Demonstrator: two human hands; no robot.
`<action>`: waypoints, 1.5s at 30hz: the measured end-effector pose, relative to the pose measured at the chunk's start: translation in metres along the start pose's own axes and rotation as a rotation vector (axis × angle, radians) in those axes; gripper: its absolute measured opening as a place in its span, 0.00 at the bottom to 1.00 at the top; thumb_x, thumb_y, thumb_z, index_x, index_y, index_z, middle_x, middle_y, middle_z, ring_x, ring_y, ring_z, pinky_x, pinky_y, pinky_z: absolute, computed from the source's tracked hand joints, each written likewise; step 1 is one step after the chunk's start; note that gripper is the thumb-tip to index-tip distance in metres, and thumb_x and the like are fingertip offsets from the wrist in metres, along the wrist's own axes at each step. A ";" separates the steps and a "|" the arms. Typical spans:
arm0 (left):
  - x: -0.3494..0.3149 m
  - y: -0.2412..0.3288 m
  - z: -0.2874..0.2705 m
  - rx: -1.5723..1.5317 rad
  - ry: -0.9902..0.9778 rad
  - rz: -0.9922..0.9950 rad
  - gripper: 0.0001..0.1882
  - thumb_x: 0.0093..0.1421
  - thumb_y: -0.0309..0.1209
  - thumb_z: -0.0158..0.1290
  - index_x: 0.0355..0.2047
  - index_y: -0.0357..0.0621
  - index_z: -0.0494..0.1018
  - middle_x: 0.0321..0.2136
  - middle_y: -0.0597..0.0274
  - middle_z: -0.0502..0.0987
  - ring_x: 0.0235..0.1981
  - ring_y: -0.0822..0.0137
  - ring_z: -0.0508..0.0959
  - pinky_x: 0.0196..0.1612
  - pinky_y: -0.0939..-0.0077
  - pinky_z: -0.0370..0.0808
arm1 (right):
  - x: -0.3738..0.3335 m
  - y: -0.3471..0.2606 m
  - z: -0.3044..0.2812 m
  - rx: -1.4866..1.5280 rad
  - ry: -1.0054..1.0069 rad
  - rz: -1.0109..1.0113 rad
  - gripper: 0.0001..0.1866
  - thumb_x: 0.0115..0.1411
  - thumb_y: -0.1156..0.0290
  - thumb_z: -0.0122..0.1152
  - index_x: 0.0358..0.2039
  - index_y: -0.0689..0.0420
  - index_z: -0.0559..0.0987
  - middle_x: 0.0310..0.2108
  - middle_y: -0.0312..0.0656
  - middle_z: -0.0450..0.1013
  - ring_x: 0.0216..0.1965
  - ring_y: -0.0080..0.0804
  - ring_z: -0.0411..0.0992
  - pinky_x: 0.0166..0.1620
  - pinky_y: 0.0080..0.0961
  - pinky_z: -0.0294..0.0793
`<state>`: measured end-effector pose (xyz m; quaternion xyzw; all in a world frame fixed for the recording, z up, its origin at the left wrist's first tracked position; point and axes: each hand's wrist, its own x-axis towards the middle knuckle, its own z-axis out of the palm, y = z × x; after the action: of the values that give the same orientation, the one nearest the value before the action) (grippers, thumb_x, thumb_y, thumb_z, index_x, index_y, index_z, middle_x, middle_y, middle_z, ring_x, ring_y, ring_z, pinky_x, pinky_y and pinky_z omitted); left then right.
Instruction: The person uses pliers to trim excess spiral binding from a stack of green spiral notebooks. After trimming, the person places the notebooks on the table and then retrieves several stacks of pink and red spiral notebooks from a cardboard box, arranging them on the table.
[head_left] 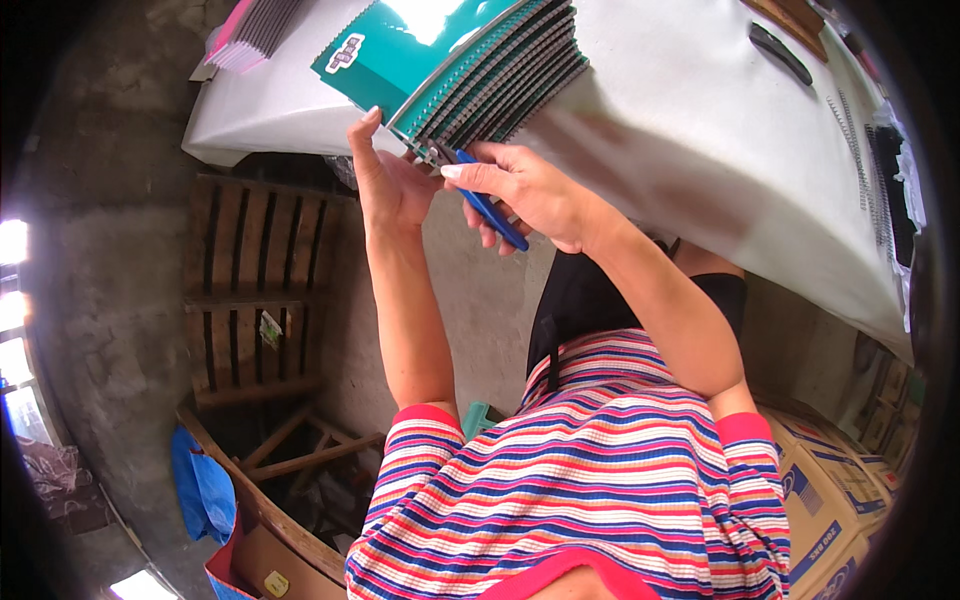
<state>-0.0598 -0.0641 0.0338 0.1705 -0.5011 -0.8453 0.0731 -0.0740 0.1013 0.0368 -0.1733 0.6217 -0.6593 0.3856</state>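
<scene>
You are working at a white table (pixel 700 130) — its near edge runs slantwise across the top of the view. On it, at that edge, lies a fanned stack of teal spiral-bound notebooks (pixel 470 60). At the far left corner sits a second stack of pink-edged notebooks (pixel 250 30). Toward the right you have a dark, flat tool (pixel 780 52), and beyond it loose wire binding coils (pixel 855 140) — light and black ones side by side.
</scene>
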 end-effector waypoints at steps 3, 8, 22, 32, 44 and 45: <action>-0.001 0.003 0.004 0.015 -0.009 -0.036 0.44 0.49 0.57 0.48 0.57 0.40 0.52 0.51 0.43 0.64 0.48 0.48 0.70 0.44 0.45 0.70 | -0.002 0.003 0.000 -0.220 0.150 -0.100 0.21 0.56 0.54 0.56 0.42 0.57 0.71 0.28 0.45 0.73 0.31 0.44 0.74 0.37 0.37 0.73; 0.014 0.003 -0.016 -0.071 -0.108 -0.133 0.48 0.46 0.63 0.46 0.60 0.44 0.51 0.54 0.41 0.61 0.51 0.42 0.67 0.39 0.36 0.68 | -0.047 0.005 -0.044 -0.877 0.642 -0.511 0.22 0.51 0.56 0.62 0.42 0.54 0.72 0.38 0.43 0.72 0.42 0.42 0.71 0.46 0.39 0.67; 0.019 0.013 -0.003 -0.002 -0.029 -0.242 0.45 0.44 0.60 0.47 0.56 0.43 0.59 0.50 0.47 0.68 0.47 0.52 0.72 0.40 0.50 0.71 | -0.111 0.030 -0.205 -1.735 1.219 0.070 0.34 0.55 0.35 0.40 0.56 0.42 0.65 0.57 0.37 0.58 0.59 0.37 0.55 0.52 0.70 0.42; 0.034 -0.001 -0.011 -0.150 0.095 -0.146 0.58 0.42 0.52 0.55 0.61 0.58 0.25 0.51 0.40 0.57 0.44 0.45 0.72 0.27 0.53 0.75 | -0.005 0.013 -0.079 0.572 0.255 -0.172 0.49 0.57 0.38 0.45 0.64 0.58 0.38 0.65 0.50 0.40 0.66 0.38 0.37 0.65 0.36 0.34; 0.131 0.065 -0.039 -0.156 0.254 -0.023 0.39 0.47 0.52 0.51 0.56 0.44 0.58 0.50 0.49 0.67 0.48 0.52 0.71 0.44 0.48 0.70 | 0.190 -0.064 -0.069 0.437 0.135 -0.100 0.45 0.52 0.41 0.51 0.62 0.55 0.52 0.63 0.40 0.48 0.62 0.34 0.45 0.63 0.36 0.36; 0.146 0.072 -0.046 -0.154 0.279 -0.025 0.39 0.47 0.52 0.51 0.56 0.45 0.58 0.50 0.49 0.67 0.47 0.51 0.70 0.43 0.45 0.69 | 0.217 -0.065 -0.070 0.426 0.134 -0.088 0.45 0.52 0.41 0.52 0.62 0.54 0.51 0.63 0.40 0.48 0.62 0.35 0.45 0.63 0.37 0.35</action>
<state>-0.1830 -0.1795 0.0448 0.2863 -0.4178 -0.8501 0.1441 -0.2819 -0.0128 0.0331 -0.0707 0.4843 -0.8020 0.3425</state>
